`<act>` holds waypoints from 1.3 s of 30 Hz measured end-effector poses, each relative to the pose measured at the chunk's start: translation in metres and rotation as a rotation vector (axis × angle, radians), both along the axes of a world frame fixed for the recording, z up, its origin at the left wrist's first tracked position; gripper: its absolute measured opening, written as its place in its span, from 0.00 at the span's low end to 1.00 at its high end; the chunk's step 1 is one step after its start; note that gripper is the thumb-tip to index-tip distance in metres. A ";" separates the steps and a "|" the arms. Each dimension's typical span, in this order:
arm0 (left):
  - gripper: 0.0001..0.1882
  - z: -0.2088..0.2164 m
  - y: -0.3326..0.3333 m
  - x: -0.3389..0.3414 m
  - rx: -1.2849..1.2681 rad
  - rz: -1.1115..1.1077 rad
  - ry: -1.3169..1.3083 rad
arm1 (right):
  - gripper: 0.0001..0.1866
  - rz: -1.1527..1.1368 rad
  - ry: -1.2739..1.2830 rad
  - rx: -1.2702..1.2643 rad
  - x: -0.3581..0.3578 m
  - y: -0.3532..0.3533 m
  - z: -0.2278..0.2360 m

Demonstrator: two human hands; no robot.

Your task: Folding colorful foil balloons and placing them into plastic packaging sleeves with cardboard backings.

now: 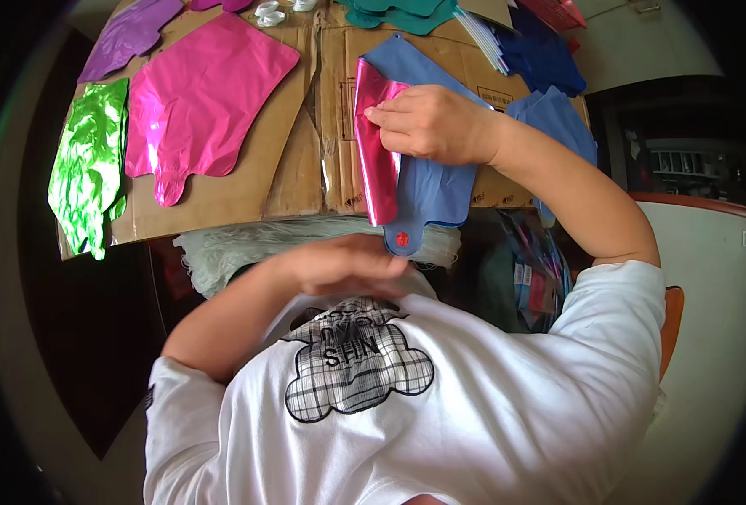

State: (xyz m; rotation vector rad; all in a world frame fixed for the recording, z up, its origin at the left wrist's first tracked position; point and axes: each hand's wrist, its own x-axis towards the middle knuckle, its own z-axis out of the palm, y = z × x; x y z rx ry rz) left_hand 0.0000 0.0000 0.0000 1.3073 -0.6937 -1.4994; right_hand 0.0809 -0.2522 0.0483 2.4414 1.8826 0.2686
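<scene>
My right hand (432,126) is closed, fingertips pinching a narrow folded strip of shiny pink foil (377,181). This strip lies over the left side of a flat blue foil balloon (436,194). The blue balloon's rounded tail, marked with a small red spot (402,239), hangs past the table's near edge. Close below that tail is my left hand (348,263), slightly blurred, its fingers stretched out and apart from the thumb. I see nothing held in it. Left of the pink strip lies a flat pink foil balloon (205,105).
Brown cardboard (293,160) covers the table. A crumpled green foil balloon (91,160) and a purple one (129,38) lie at left. Teal foil (398,13), white rings (269,13), white sticks (482,38) and more blue foil (550,118) surround the work. Whitish stringy material (213,252) hangs below the edge.
</scene>
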 end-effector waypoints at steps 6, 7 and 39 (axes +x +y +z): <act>0.08 0.076 -0.006 0.050 0.152 0.416 -0.839 | 0.07 -0.023 -0.005 0.051 -0.006 -0.010 -0.006; 0.10 0.065 -0.013 0.067 -0.011 0.429 -1.152 | 0.06 -0.013 -0.007 0.064 -0.006 -0.009 -0.007; 0.49 0.015 -0.028 0.108 -0.217 0.178 -1.736 | 0.30 -1.147 1.657 1.522 -0.135 -0.036 0.007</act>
